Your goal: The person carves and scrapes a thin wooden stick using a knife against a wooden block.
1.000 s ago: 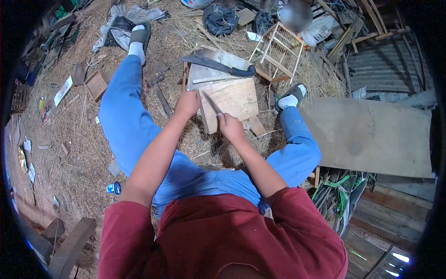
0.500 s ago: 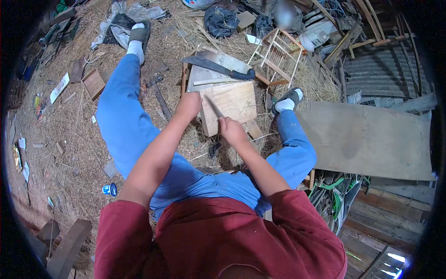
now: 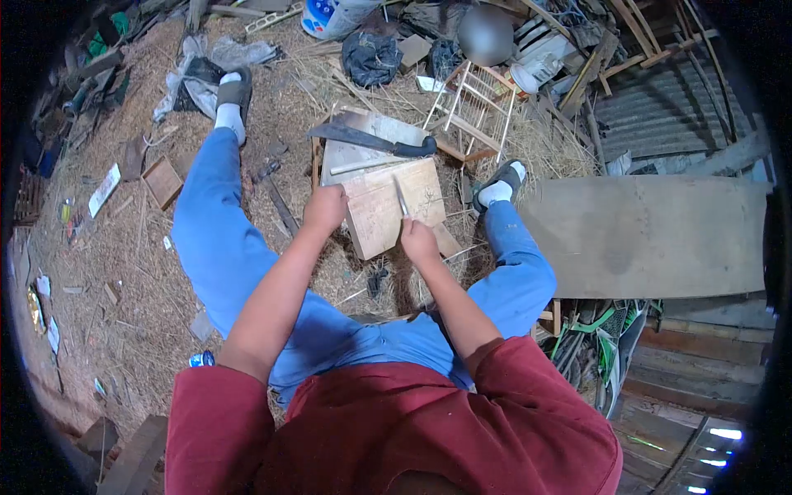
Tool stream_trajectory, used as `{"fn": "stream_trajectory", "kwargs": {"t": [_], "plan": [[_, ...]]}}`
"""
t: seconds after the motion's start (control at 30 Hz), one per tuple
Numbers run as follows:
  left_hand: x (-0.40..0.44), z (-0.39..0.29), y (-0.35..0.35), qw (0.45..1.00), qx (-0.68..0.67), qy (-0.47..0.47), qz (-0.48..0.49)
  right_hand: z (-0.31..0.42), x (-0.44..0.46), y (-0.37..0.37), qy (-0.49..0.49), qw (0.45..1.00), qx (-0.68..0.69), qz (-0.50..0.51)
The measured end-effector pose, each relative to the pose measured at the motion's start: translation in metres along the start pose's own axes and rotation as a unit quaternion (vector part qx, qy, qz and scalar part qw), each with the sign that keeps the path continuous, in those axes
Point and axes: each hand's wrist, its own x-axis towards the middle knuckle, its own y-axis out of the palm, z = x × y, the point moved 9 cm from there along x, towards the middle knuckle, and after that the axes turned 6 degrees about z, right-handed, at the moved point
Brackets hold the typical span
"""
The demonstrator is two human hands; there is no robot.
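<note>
My right hand [image 3: 419, 242] is closed round the handle of a knife [image 3: 402, 198], whose narrow blade points away from me over a thick wooden block [image 3: 388, 216]. At the block's left edge, my left hand [image 3: 326, 208] is closed in a fist; whatever its fingers hold is hidden. Beyond the block lies a machete [image 3: 356, 138] with a dark curved handle, resting on a pale board [image 3: 384, 124]. Between machete and block is a light wooden strip [image 3: 371, 163].
A small slatted wooden frame [image 3: 478, 107] stands past the block, near my right foot. A hammer [image 3: 279, 202] lies on the straw-strewn ground by my left leg, with a shallow wooden box [image 3: 162, 182] further left. To the right is a large flat board [image 3: 643, 235].
The knife has moved right, away from my left hand, and its blade now points more straight ahead. My left hand keeps its place by the block's edge. The whole view has shifted slightly.
</note>
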Motion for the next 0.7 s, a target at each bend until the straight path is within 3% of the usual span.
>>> {"fn": "stream_trajectory", "kwargs": {"t": [0.07,0.2,0.27,0.33,0.4,0.47,0.5,0.7], "plan": [[0.003,-0.002,0.000,1.000,-0.007,0.003,-0.003,0.018,-0.016,0.014,-0.063,0.995,-0.068,0.049],[0.002,-0.003,0.002,1.000,-0.010,0.021,-0.008,0.003,0.001,0.005,-0.002,0.996,-0.061,0.058],[0.005,-0.001,0.002,1.000,-0.007,0.022,-0.009,0.006,0.000,0.011,-0.026,0.998,-0.050,0.023],[0.002,-0.004,0.001,0.999,-0.002,0.027,-0.019,0.038,-0.022,0.021,-0.085,0.991,-0.077,0.075],[0.000,-0.005,0.001,1.000,-0.003,0.025,-0.017,0.032,-0.022,0.029,-0.079,0.987,-0.105,0.089],[0.000,-0.004,0.000,1.000,-0.002,0.021,-0.020,-0.004,-0.001,0.017,-0.039,0.998,-0.044,0.011],[0.000,-0.004,0.001,1.000,0.001,0.020,-0.018,-0.013,0.000,0.003,0.032,0.999,-0.014,0.017],[0.005,0.001,0.007,0.999,-0.002,0.030,-0.019,0.008,-0.014,0.009,-0.029,0.994,-0.093,0.054]]}}
